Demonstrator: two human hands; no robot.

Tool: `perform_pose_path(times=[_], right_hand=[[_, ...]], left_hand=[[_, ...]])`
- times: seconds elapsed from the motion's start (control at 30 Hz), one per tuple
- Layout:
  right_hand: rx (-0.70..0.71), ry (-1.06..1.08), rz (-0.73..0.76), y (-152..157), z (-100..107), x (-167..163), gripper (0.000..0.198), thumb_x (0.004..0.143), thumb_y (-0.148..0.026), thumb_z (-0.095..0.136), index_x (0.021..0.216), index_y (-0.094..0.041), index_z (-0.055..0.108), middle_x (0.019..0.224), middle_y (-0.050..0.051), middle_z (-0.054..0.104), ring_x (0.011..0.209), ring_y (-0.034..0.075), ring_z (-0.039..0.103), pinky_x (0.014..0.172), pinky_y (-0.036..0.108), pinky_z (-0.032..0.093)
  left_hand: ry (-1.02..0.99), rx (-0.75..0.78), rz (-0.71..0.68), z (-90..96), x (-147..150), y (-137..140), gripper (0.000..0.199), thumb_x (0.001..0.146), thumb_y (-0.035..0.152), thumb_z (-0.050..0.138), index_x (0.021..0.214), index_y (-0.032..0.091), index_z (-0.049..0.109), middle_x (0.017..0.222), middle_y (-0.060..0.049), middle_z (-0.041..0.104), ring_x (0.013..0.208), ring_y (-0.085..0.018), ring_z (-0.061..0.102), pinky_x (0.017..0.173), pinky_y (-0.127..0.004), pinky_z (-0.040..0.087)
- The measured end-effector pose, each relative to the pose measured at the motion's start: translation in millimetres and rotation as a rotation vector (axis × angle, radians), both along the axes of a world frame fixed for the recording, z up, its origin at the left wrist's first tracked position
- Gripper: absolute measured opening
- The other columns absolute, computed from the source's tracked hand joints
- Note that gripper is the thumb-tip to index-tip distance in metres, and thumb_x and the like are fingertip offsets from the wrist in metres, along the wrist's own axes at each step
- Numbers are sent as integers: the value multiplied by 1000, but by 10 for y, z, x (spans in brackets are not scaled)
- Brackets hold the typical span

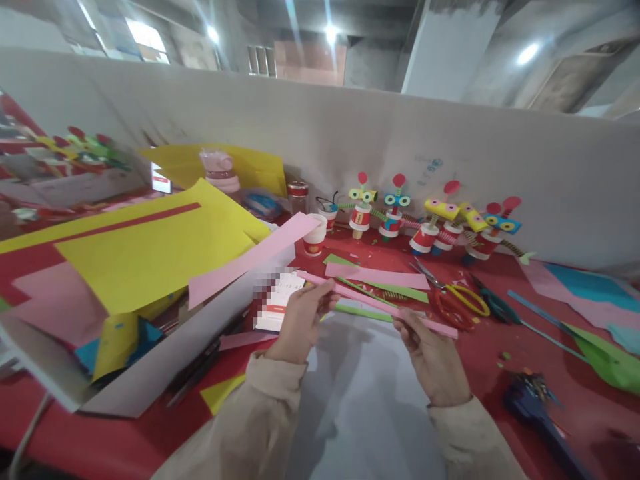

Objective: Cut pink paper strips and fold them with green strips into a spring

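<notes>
A narrow pink paper strip [367, 298] is stretched between my two hands, above a white sheet [365, 393]. My left hand [306, 312] pinches it near its left end, and my right hand [425, 350] grips it toward the other end. Just beyond the strip lie a wider pink paper strip [380, 277] and a green paper strip [405, 288]. To the left of my left hand is a phone [273, 319] with a lit screen, partly blurred out. Red-handled scissors [453, 310] with a yellow handle loop rest beyond my right hand.
Paper-cup figures [393, 217] stand along the white partition [320, 127]. A white box [175, 360] with paper scraps fills the left, beside yellow sheets [150, 247]. Stacked paper cups [314, 235] stand behind. A dark blue tool [543, 413] lies at the right on the red table [480, 387].
</notes>
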State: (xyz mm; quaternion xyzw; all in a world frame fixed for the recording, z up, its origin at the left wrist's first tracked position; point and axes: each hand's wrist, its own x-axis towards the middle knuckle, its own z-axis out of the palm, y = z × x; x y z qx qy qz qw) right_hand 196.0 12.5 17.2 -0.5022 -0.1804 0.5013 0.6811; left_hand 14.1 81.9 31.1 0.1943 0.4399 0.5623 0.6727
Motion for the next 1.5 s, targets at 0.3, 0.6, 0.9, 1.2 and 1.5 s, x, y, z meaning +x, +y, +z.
perform_pose_path(times=[0.3,0.6,0.9,1.2,1.5], right_hand=[[69,-131,-17,-20,15,15,23,59,-30,79,76,-16,72,72,3,71,62,12,64,53,19,52],[82,-135,102,-46,-4,-109,28,63,-34,77,85,-17,71,77,3,70,63,12,65,55,21,51],[74,35,124,-33,9,-158,26,60,-32,79,79,-17,71,73,0,68,60,9,63,50,16,49],[6,-109,24,-38,1,-109,28,57,-32,80,79,-16,72,72,2,70,62,12,64,53,19,50],[25,-141,-36,-29,25,31,26,56,-30,80,77,-16,73,71,2,70,62,11,64,53,18,52]], left_hand=[[-97,81,138,45,-99,56,15,60,12,73,71,12,63,56,4,57,47,-3,54,43,-10,42],[-48,90,-258,-58,299,-256,22,57,24,80,70,12,66,64,-1,64,60,-9,61,60,-19,50],[-50,135,-220,-101,353,-313,24,56,19,80,76,12,69,73,-3,68,70,-12,63,70,-24,52],[-137,81,-156,-96,364,-291,16,58,9,77,70,11,67,70,-2,68,70,-11,64,70,-21,53],[-196,-2,124,-40,2,21,16,68,-3,63,66,13,61,64,1,64,58,-6,61,59,-17,53]])
